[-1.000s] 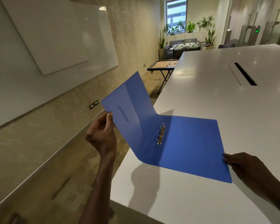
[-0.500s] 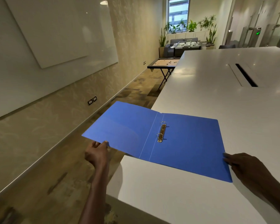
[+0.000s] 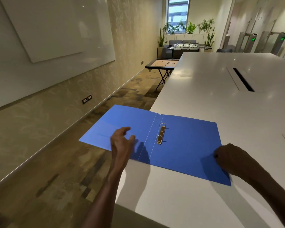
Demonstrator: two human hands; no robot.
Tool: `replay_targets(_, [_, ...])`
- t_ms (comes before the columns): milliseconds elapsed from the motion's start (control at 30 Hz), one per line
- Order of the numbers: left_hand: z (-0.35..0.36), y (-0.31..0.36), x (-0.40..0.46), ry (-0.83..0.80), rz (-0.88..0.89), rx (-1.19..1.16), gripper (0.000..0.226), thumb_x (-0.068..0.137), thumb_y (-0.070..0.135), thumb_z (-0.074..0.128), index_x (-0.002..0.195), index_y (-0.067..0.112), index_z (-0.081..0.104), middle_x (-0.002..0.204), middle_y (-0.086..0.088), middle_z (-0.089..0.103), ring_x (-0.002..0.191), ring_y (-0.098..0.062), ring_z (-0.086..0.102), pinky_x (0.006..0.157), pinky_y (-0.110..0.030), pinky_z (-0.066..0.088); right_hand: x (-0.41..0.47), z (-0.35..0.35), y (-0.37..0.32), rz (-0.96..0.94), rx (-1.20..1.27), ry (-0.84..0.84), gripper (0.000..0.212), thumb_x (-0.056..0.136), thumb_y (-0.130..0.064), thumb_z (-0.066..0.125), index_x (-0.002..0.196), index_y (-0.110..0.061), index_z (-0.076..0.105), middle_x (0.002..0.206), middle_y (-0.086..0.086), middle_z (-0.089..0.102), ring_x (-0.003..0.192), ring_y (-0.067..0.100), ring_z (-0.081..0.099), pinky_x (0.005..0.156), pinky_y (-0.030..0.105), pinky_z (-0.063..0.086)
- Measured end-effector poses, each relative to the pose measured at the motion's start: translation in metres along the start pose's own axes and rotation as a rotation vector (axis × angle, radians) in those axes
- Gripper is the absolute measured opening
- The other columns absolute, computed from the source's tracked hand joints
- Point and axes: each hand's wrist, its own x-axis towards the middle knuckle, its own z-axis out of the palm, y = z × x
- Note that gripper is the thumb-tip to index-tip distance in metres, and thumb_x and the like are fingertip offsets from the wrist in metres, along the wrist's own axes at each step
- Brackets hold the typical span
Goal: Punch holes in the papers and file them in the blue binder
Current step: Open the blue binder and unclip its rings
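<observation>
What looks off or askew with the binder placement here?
The open blue plastic ring binder lies skewed to the white table, and its left cover juts out past the table's left edge, unsupported over the floor. The left hand is over that overhanging cover; the right hand rests on the right cover's corner.

Blue binder (image 3: pixel 184 145) lies open flat, left cover overhanging the table edge.

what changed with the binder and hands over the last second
The left hand swung the blue binder's front cover down from raised to flat, let go of its edge, and now hovers open over that cover, which overhangs the white table. The right hand stayed on the back cover's right edge; the rings stayed closed.
</observation>
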Motion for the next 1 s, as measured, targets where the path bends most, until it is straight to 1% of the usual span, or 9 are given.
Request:
replay_targets(67, [0.015, 0.011, 0.001, -0.117, 0.065, -0.085, 0.030, 0.081, 0.011, 0.075, 0.111, 0.011, 0.071, 0.105, -0.001, 0.071, 0.087, -0.008, 0.063, 0.073, -0.010, 0.046, 0.011, -0.014, -0.025, -0.080, 0.144, 0.069, 0.021, 0.085, -0.015, 0.053, 0.093, -0.014, 0.072, 0.095, 0.003, 0.070, 0.092, 0.022, 0.064, 0.075, 0.029, 0.048])
replay_targets(100, [0.022, 0.016, 0.001, -0.170, 0.093, -0.095, 0.028, 0.081, 0.009, 0.074, 0.109, 0.011, 0.072, 0.103, 0.000, 0.072, 0.083, -0.006, 0.064, 0.071, -0.008, 0.047, 0.018, -0.019, -0.038, -0.139, 0.264, 0.097, 0.019, 0.083, -0.014, 0.056, 0.090, -0.013, 0.073, 0.093, 0.003, 0.072, 0.090, 0.022, 0.066, 0.074, 0.027, 0.047])
replay_targets(200, [0.043, 0.022, 0.002, -0.313, 0.158, -0.074, 0.028, 0.081, 0.004, 0.071, 0.109, 0.009, 0.072, 0.103, -0.003, 0.072, 0.086, -0.009, 0.066, 0.079, -0.015, 0.051, 0.038, -0.030, -0.076, -0.254, 0.503, 0.145, 0.014, 0.083, -0.014, 0.063, 0.081, -0.008, 0.075, 0.082, 0.003, 0.074, 0.076, 0.016, 0.066, 0.064, 0.017, 0.041])
replay_targets(333, [0.057, 0.020, 0.006, -0.399, 0.170, -0.064, 0.029, 0.078, 0.005, 0.076, 0.107, 0.007, 0.072, 0.100, -0.006, 0.073, 0.085, -0.015, 0.069, 0.081, -0.029, 0.058, 0.064, -0.020, -0.119, -0.181, 0.702, 0.203, 0.014, 0.084, -0.020, 0.065, 0.083, -0.009, 0.075, 0.079, 0.004, 0.071, 0.071, 0.014, 0.063, 0.064, 0.019, 0.043])
replay_targets(467, [0.063, 0.013, 0.009, -0.410, 0.221, -0.077, 0.016, 0.082, 0.006, 0.073, 0.098, 0.006, 0.075, 0.091, -0.008, 0.075, 0.078, -0.014, 0.069, 0.075, -0.027, 0.058, 0.077, -0.003, -0.141, -0.079, 0.875, 0.150, 0.022, 0.089, -0.022, 0.058, 0.081, -0.007, 0.071, 0.069, 0.007, 0.066, 0.060, 0.020, 0.062, 0.063, 0.036, 0.054])
replay_targets(600, [0.069, 0.003, 0.011, -0.376, 0.261, -0.082, 0.013, 0.083, 0.010, 0.073, 0.095, 0.011, 0.077, 0.087, -0.002, 0.076, 0.076, -0.005, 0.070, 0.075, -0.023, 0.058, 0.079, 0.008, -0.155, -0.023, 1.127, 0.066, 0.023, 0.092, -0.024, 0.055, 0.084, -0.007, 0.069, 0.066, 0.007, 0.065, 0.054, 0.014, 0.058, 0.056, 0.027, 0.051])
replay_targets(767, [0.076, -0.002, 0.005, -0.309, 0.238, -0.073, 0.010, 0.083, 0.022, 0.073, 0.091, 0.019, 0.078, 0.082, 0.006, 0.076, 0.074, -0.002, 0.067, 0.068, -0.019, 0.055, 0.080, 0.010, -0.157, 0.033, 1.259, 0.000, 0.027, 0.094, -0.026, 0.052, 0.081, -0.007, 0.066, 0.069, 0.009, 0.065, 0.056, 0.014, 0.057, 0.054, 0.023, 0.047])
replay_targets(867, [0.077, -0.002, 0.004, -0.295, 0.212, -0.063, 0.009, 0.083, 0.028, 0.072, 0.087, 0.023, 0.078, 0.077, 0.010, 0.074, 0.071, -0.001, 0.066, 0.063, -0.019, 0.052, 0.080, 0.010, -0.154, 0.019, 1.310, -0.045, 0.028, 0.095, -0.025, 0.053, 0.086, -0.002, 0.067, 0.069, 0.010, 0.063, 0.058, 0.014, 0.055, 0.053, 0.022, 0.045])
replay_targets(1000, [0.078, -0.001, 0.003, -0.289, 0.196, -0.046, 0.013, 0.084, 0.032, 0.071, 0.088, 0.022, 0.078, 0.077, 0.008, 0.073, 0.070, -0.003, 0.065, 0.061, -0.019, 0.052, 0.080, 0.009, -0.153, 0.004, 1.328, -0.060, 0.028, 0.096, -0.022, 0.051, 0.085, -0.002, 0.067, 0.070, 0.011, 0.063, 0.057, 0.013, 0.055, 0.053, 0.018, 0.046])
